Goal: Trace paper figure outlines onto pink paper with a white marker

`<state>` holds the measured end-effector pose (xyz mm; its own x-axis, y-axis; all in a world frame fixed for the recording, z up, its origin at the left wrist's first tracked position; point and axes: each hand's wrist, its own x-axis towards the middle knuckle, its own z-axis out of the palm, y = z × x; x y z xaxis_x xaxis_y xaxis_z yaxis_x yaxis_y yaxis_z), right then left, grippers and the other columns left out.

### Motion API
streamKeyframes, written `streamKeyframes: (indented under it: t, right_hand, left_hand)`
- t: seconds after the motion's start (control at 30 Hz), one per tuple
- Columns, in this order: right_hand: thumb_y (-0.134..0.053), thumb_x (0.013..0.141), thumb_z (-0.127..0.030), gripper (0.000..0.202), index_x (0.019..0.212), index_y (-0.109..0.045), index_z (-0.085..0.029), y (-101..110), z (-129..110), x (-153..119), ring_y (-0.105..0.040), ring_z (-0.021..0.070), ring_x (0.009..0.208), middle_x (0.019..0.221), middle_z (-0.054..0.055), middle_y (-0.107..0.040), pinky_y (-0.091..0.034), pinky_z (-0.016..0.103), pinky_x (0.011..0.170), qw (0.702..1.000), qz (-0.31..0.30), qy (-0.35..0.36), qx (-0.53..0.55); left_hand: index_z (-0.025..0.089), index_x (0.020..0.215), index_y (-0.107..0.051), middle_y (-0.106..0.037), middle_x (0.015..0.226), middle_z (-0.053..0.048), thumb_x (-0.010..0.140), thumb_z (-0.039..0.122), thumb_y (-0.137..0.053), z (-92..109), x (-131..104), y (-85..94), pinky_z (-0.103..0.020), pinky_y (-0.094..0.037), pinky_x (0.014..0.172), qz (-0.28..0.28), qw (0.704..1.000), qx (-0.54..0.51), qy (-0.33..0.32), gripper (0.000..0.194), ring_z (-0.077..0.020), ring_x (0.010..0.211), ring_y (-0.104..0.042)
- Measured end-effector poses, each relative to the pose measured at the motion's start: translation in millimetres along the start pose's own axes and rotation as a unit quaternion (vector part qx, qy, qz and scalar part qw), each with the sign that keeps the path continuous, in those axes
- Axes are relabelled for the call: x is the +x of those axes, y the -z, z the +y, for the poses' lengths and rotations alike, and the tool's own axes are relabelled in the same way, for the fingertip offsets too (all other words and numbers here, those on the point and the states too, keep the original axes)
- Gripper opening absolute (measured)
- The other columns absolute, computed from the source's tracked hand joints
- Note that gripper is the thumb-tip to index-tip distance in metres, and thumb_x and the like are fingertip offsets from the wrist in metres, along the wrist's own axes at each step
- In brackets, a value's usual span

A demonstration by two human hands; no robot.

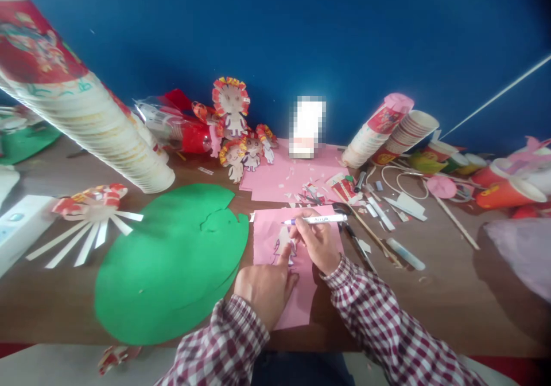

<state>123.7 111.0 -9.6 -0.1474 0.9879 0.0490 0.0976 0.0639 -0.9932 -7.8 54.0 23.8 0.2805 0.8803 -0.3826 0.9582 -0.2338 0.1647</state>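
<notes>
My right hand (317, 245) grips a white acrylic marker (321, 219) with a purple end. Its tip points left over a sheet of pink paper (267, 231). On that sheet lies a small white paper cutout figure (283, 238), partly covered by my fingers, with dark purple lines around its edge. My left hand (262, 288) rests on the pink paper, index finger stretched out and pressing on the cutout. The thumb stands apart and the other fingers are tucked under, partly hidden. A large green paper leaf (172, 265) lies just left of this hand.
Tall paper cup stacks lean at left (116, 139) and right (374, 128). Decorated paper figures (232, 108) stand by the blue wall (150, 24). Scissors, paper scraps (312, 191), sticks and a glue tube (405, 254) lie right. A fringed paper piece (92, 208) lies left.
</notes>
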Motion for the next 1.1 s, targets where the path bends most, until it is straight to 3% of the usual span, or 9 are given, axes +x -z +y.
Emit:
streamKeyframes:
  t: [0.23, 0.5, 0.67, 0.83, 1.1]
  right_hand:
    - [-0.047, 0.089, -0.035, 0.021, 0.100, -0.051, -0.019, 0.9, -0.1, -1.9, -0.060, 0.0129, 0.066, 0.077, 0.004, -0.062, -0.051, 0.023, 0.059, 0.999, 0.018, 0.031, -0.038]
    - [-0.049, 0.087, -0.035, 0.019, 0.095, -0.053, -0.017, 5.9, -2.3, 3.5, -0.057, 0.0124, 0.055, 0.069, 0.002, -0.061, -0.047, 0.021, 0.047, 0.997, 0.057, 0.032, -0.034]
    - [-0.049, 0.087, -0.039, 0.025, 0.094, -0.056, -0.017, 7.8, 0.5, 3.6, -0.056, 0.0125, 0.052, 0.067, 0.002, -0.060, -0.046, 0.022, 0.047, 0.996, 0.054, 0.040, -0.058]
    - [-0.048, 0.087, -0.043, 0.028, 0.091, -0.058, -0.017, 7.2, 4.5, 2.6, -0.055, 0.0145, 0.053, 0.063, 0.002, -0.057, -0.048, 0.024, 0.051, 0.994, 0.043, 0.052, -0.084]
    - [-0.048, 0.089, -0.035, 0.020, 0.087, -0.059, -0.018, 0.7, 1.3, -4.5, -0.059, 0.0155, 0.062, 0.071, 0.004, -0.063, -0.048, 0.024, 0.057, 0.984, 0.036, 0.111, -0.135]
  left_hand:
    - [0.025, 0.137, -0.032, -0.068, 0.071, -0.007, 0.091, 0.038, -0.031, 2.7, -0.4, 0.1, -0.033, -0.045, 0.060, 0.007, 1.000, -0.001, 0.013, 0.048, -0.0245, 0.069, -0.066]
    - [0.022, 0.122, -0.050, -0.062, 0.095, -0.008, 0.089, 0.036, -0.036, 9.3, 1.1, -5.4, -0.042, -0.041, 0.078, 0.140, 0.990, 0.005, -0.010, 0.038, -0.0266, 0.088, -0.055]
    - [0.019, 0.121, -0.050, -0.059, 0.098, -0.010, 0.090, 0.035, -0.034, 18.7, 1.1, -9.7, -0.040, -0.038, 0.077, 0.145, 0.989, 0.011, 0.011, 0.039, -0.0248, 0.088, -0.051]
    - [0.015, 0.125, -0.048, -0.056, 0.099, -0.011, 0.090, 0.037, -0.034, 24.7, 0.3, -23.6, -0.041, -0.036, 0.078, 0.199, 0.980, 0.013, 0.026, 0.043, -0.0259, 0.089, -0.048]
    - [0.013, 0.125, -0.049, -0.054, 0.101, -0.011, 0.088, 0.038, -0.036, 25.5, -1.2, -34.4, -0.046, -0.035, 0.083, 0.239, 0.970, 0.010, 0.029, 0.046, -0.0276, 0.093, -0.045]
